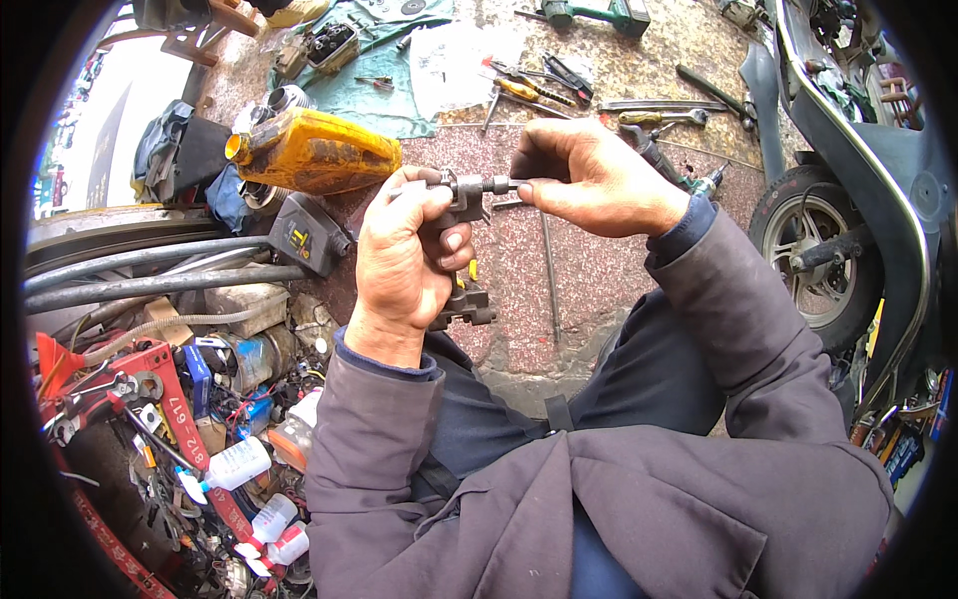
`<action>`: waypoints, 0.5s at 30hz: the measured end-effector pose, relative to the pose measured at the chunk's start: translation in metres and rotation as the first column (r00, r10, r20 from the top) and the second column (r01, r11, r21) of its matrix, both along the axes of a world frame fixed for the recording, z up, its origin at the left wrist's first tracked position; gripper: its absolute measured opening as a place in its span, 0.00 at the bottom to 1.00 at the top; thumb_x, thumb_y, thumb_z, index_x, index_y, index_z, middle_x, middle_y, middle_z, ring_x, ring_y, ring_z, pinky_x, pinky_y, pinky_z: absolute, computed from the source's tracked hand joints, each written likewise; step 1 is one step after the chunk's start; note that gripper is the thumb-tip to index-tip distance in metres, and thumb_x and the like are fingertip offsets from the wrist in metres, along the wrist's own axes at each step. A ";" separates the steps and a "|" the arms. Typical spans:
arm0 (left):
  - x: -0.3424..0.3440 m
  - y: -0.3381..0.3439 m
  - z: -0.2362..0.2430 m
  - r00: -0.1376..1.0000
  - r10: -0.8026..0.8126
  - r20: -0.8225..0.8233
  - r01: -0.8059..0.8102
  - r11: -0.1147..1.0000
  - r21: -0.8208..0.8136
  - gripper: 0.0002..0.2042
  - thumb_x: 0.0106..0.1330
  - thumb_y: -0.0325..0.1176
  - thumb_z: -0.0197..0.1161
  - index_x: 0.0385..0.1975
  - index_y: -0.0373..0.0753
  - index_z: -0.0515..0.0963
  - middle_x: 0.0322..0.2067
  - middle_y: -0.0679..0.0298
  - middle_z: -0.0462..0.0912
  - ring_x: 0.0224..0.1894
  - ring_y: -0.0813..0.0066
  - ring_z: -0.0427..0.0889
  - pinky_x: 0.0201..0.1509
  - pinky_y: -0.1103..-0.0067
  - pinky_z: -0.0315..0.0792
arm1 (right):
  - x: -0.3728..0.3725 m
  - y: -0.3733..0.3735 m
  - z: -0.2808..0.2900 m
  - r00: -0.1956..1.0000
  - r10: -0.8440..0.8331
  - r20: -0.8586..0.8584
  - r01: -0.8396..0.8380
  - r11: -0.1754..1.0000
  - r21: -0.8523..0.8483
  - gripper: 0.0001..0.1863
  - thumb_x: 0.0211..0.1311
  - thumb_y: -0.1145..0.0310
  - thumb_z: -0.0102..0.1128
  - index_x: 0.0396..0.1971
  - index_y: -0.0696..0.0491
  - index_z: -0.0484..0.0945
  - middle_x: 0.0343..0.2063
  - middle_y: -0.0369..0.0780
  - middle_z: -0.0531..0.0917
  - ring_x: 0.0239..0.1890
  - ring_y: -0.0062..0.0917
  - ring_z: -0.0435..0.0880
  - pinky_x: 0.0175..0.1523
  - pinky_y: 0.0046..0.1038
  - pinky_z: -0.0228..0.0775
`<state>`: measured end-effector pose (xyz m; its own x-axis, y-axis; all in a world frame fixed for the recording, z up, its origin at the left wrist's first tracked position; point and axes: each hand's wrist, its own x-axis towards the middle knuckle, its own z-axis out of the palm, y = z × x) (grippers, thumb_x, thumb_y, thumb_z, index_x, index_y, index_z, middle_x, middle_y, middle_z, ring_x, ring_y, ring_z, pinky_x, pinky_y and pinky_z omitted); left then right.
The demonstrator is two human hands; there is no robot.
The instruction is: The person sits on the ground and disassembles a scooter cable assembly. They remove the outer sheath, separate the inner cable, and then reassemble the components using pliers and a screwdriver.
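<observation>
My left hand [404, 260] grips a dark metal tool [464, 208] with a threaded screw [495, 185] pointing right. The tool's blocky lower end [465, 307] shows below that hand. My right hand [594, 180] is closed in a pinch at the screw's right end, on a small thin piece largely hidden by thumb and fingers. A long thin rod [552, 285] lies on the speckled floor [514, 290] below.
Around me are a yellow jug [324, 150], black container [309, 235], pliers and wrenches [659, 106] on the floor, green power tool [599, 15], hoses [170, 282], red tray with bottles and parts [170, 409], and a scooter wheel [813, 265] at right.
</observation>
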<state>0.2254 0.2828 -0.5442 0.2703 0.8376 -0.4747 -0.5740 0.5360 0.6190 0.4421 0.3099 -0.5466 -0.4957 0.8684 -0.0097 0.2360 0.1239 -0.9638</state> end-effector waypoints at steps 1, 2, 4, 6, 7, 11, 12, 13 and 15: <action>0.000 0.000 0.000 1.000 -0.001 -0.005 0.001 1.000 -0.002 0.07 0.61 0.27 0.54 0.38 0.42 0.69 0.30 0.62 0.74 0.21 0.78 0.68 0.20 0.83 0.61 | 0.000 -0.001 0.000 0.999 0.011 0.034 -0.012 1.000 0.026 0.05 0.58 0.77 0.62 0.30 0.61 0.76 0.24 0.34 0.78 0.30 0.15 0.74 0.38 0.21 0.70; 0.000 0.000 0.000 1.000 -0.002 -0.010 0.002 1.000 -0.003 0.06 0.61 0.27 0.54 0.38 0.42 0.69 0.29 0.62 0.74 0.21 0.78 0.68 0.19 0.83 0.61 | 0.000 -0.001 0.000 0.999 0.012 0.038 -0.012 1.000 0.008 0.05 0.58 0.76 0.62 0.30 0.61 0.76 0.23 0.34 0.78 0.30 0.15 0.74 0.38 0.21 0.70; 0.000 0.000 -0.001 0.998 -0.011 -0.068 0.014 0.999 0.038 0.06 0.61 0.27 0.54 0.38 0.42 0.69 0.29 0.63 0.74 0.20 0.79 0.67 0.19 0.83 0.60 | 0.000 0.000 0.002 0.999 0.020 0.044 -0.019 0.999 -0.038 0.05 0.58 0.76 0.62 0.30 0.61 0.76 0.23 0.34 0.78 0.30 0.15 0.74 0.37 0.21 0.69; 0.000 -0.001 -0.001 0.995 -0.020 -0.095 0.025 0.998 0.058 0.06 0.61 0.27 0.54 0.37 0.42 0.69 0.28 0.63 0.74 0.19 0.79 0.67 0.18 0.84 0.60 | 0.000 0.001 0.003 1.000 0.020 0.009 -0.018 0.983 -0.181 0.06 0.58 0.74 0.64 0.31 0.61 0.77 0.23 0.34 0.79 0.28 0.14 0.74 0.34 0.20 0.68; -0.001 -0.001 0.000 0.995 -0.021 -0.093 0.026 0.998 0.063 0.06 0.61 0.27 0.55 0.37 0.42 0.69 0.28 0.63 0.74 0.19 0.80 0.66 0.18 0.84 0.60 | 0.000 0.001 0.003 0.999 0.014 -0.039 -0.025 0.962 -0.273 0.07 0.58 0.74 0.64 0.31 0.60 0.77 0.23 0.34 0.79 0.27 0.14 0.74 0.34 0.20 0.68; -0.002 -0.002 0.001 0.996 -0.004 -0.089 0.011 0.997 0.079 0.07 0.61 0.27 0.55 0.37 0.42 0.69 0.28 0.63 0.74 0.18 0.79 0.66 0.17 0.84 0.60 | -0.001 0.001 0.001 0.990 0.009 -0.139 -0.050 0.956 -0.288 0.08 0.59 0.71 0.65 0.31 0.60 0.77 0.24 0.34 0.79 0.28 0.13 0.74 0.34 0.19 0.69; -0.002 -0.002 0.001 0.997 0.005 -0.082 0.003 0.996 0.088 0.07 0.61 0.27 0.55 0.37 0.42 0.69 0.28 0.63 0.74 0.18 0.79 0.66 0.17 0.84 0.60 | -0.002 0.002 0.000 0.992 0.021 -0.122 -0.051 0.968 -0.245 0.09 0.59 0.70 0.65 0.32 0.60 0.77 0.24 0.34 0.79 0.28 0.13 0.75 0.34 0.19 0.69; -0.002 -0.002 0.001 0.997 0.005 -0.078 0.002 0.996 0.087 0.07 0.61 0.27 0.55 0.37 0.42 0.69 0.28 0.63 0.74 0.18 0.79 0.67 0.18 0.84 0.60 | -0.002 0.002 -0.001 0.996 0.036 -0.087 -0.054 0.977 -0.207 0.09 0.60 0.70 0.65 0.33 0.59 0.77 0.25 0.34 0.79 0.29 0.14 0.75 0.35 0.19 0.69; -0.002 -0.002 0.001 0.996 0.020 -0.083 -0.015 0.998 0.056 0.07 0.61 0.27 0.55 0.37 0.42 0.69 0.29 0.62 0.75 0.18 0.79 0.67 0.18 0.84 0.61 | -0.003 0.002 -0.001 0.997 0.063 -0.041 -0.068 0.986 -0.150 0.10 0.60 0.69 0.65 0.35 0.59 0.77 0.27 0.34 0.79 0.30 0.14 0.76 0.35 0.19 0.70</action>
